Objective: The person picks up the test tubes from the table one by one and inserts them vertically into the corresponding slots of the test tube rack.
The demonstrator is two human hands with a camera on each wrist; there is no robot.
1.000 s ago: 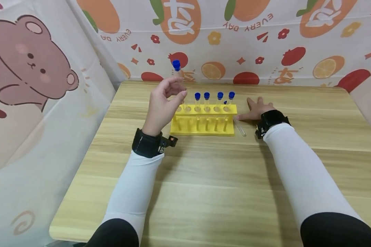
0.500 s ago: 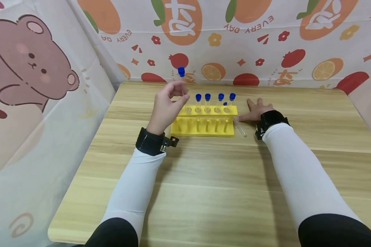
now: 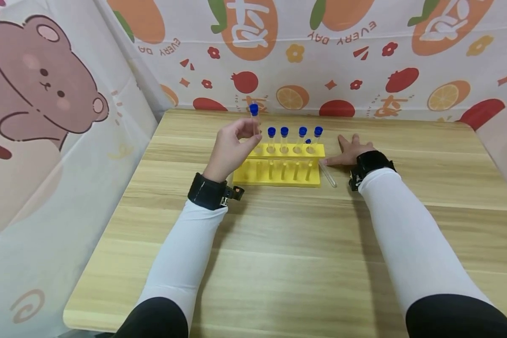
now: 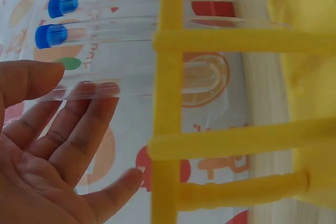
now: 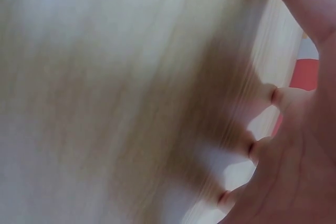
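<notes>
My left hand pinches a clear test tube with a blue cap between thumb and fingers, above the left part of the yellow test tube rack. In the left wrist view, the rounded lower end of this test tube passes through the rack's top plate, short of the base. Several blue-capped test tubes stand in the holes to its right. To the right of the rack, my right hand rests on the table with fingers spread, holding nothing.
A clear tube lies on the wooden table between the rack and my right thumb. Another blue cap shows low behind the rack's right end. Printed cloth hangs along the back and left sides.
My left hand has moved right and the capped test tube has come down into the rack's top plate. My right hand stays in place.
</notes>
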